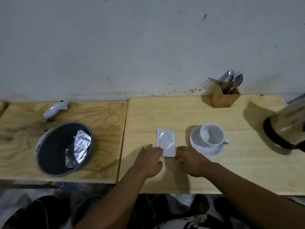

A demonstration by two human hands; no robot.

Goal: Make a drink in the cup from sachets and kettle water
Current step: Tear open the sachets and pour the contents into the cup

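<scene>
Your left hand (149, 160) and right hand (192, 161) lay loosely open, gripping nothing, fingertips touching the near corners of the flat sachet (166, 142), whose long axis ran away from you, the cup (211, 134) just right.

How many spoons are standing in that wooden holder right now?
2. Both spoons stand in the wooden holder by the wall: one bowl nearer the middle, the other to its right. A fork and another utensil share it; more may be hidden inside.
</scene>
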